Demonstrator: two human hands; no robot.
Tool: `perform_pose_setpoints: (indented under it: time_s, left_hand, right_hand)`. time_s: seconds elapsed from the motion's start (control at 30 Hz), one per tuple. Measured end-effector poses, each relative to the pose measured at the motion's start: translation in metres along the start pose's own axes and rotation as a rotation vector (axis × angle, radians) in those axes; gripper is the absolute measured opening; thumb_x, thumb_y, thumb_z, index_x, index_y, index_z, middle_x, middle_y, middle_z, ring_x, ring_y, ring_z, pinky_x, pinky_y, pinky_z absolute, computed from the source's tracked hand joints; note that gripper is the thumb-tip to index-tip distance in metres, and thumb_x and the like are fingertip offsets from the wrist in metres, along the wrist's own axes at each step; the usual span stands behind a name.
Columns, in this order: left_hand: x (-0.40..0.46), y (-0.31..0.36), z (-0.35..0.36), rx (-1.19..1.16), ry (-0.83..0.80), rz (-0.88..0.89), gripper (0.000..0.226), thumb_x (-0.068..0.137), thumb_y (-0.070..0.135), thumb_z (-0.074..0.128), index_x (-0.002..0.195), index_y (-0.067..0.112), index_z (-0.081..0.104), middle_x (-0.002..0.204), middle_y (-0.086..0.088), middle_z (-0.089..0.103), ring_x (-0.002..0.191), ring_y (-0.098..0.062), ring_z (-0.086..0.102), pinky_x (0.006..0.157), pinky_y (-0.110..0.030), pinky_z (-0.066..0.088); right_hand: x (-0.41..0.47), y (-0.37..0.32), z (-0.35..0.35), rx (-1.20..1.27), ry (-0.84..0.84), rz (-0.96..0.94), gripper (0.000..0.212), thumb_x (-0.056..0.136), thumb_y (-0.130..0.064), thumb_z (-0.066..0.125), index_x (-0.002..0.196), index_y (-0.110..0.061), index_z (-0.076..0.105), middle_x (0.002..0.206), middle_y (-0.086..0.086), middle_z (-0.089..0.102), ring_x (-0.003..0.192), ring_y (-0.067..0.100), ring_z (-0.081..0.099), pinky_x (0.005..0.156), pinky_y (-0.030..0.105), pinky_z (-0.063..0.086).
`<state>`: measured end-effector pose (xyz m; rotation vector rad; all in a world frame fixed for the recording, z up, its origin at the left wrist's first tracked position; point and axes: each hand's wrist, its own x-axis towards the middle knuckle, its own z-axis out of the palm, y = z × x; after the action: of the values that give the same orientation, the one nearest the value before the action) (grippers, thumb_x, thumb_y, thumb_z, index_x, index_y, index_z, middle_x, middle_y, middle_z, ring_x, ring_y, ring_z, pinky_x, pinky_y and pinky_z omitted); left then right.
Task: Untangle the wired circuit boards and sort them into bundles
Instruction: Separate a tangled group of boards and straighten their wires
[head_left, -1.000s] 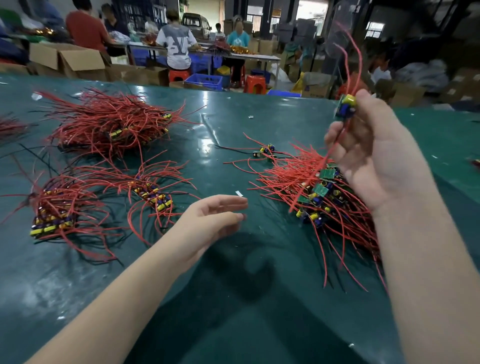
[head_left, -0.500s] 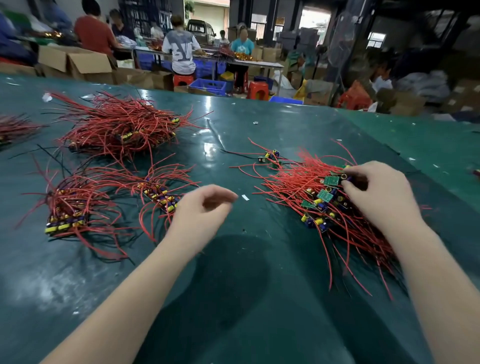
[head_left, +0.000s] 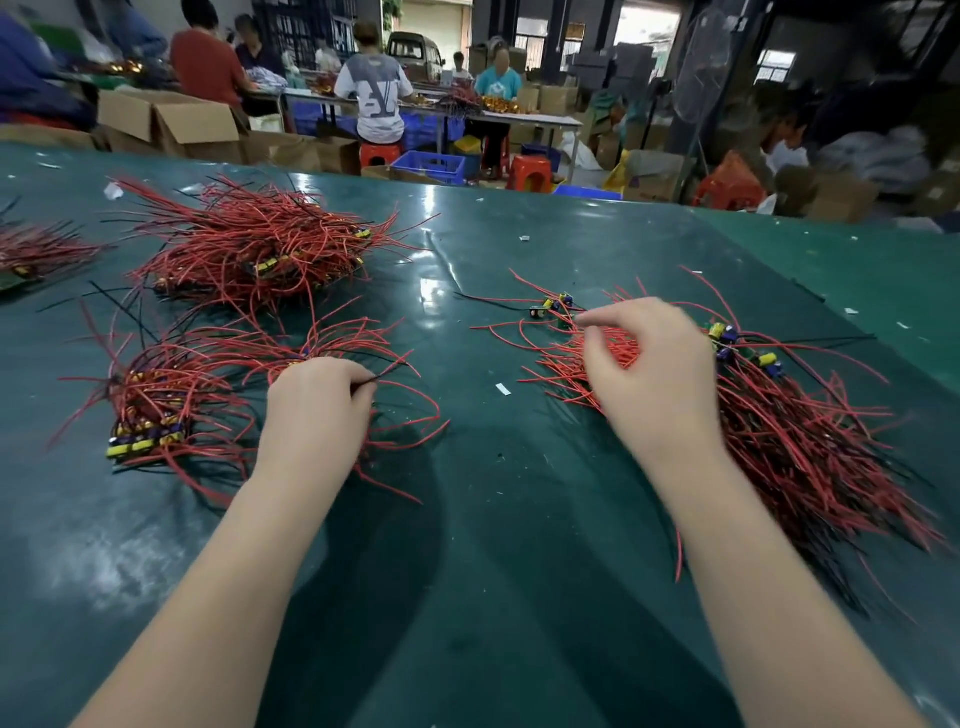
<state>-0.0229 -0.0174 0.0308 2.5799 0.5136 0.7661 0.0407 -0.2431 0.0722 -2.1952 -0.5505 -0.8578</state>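
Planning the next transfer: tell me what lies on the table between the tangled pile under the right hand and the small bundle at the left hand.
Only a small white scrap lies on the bare green table between the tangled red-wired pile and the small red-wired bundle.

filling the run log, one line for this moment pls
left hand: holds wires at small bundle | right hand: fingers curled over tangled pile | table

Red wires (a few black among them) are seen at right and left on a dark green table; yellow and blue components are dotted through.
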Motion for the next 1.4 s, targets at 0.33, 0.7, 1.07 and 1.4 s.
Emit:
perform_pose_setpoints:
  time_s: [0.33,0.7,1.07,1.4]
  left_hand:
    - [-0.002,0.013,0.004,-0.837,0.007,-0.094,0.015,0.09,0.013,0.065,0.095,0.022,0.075,0.085,0.005,0.075,0.079,-0.013,0.07,0.084,-0.033,0.055]
    - [-0.021,0.044,0.014,-1.411,-0.128,-0.164,0.019,0.093,0.002,0.055,0.094,0.011,0.071,0.08,0.001,0.073,0.075,-0.012,0.067,0.074,-0.019,0.054]
    - [-0.026,0.047,0.014,-1.42,-0.296,-0.076,0.016,0.088,0.006,0.057,0.095,0.009,0.071,0.083,-0.002,0.074,0.079,-0.01,0.068,0.073,-0.019,0.053]
    - [-0.01,0.032,-0.009,-1.361,0.187,-0.251,0.026,0.098,0.013,0.047,0.085,0.015,0.069,0.08,0.001,0.07,0.063,-0.008,0.061,0.054,-0.02,0.049]
  right_hand:
    - [-0.043,0.0,0.055,0.415,-0.341,0.472,0.025,0.088,0.002,0.053,0.099,-0.013,0.07,0.09,0.002,0.07,0.08,0.015,0.066,0.083,0.023,0.054]
    - [-0.035,-0.001,0.034,1.512,-0.385,1.312,0.02,0.088,0.006,0.047,0.094,-0.001,0.066,0.078,0.011,0.07,0.064,0.018,0.07,0.056,0.024,0.057]
    - [-0.037,-0.012,0.043,1.274,-0.575,1.122,0.012,0.093,-0.01,0.055,0.085,-0.006,0.064,0.068,0.011,0.068,0.058,0.02,0.066,0.065,0.032,0.061]
    - [-0.03,-0.003,0.034,1.407,-0.404,0.9,0.022,0.09,0.011,0.048,0.097,-0.004,0.062,0.066,0.004,0.071,0.051,0.011,0.065,0.05,0.021,0.054]
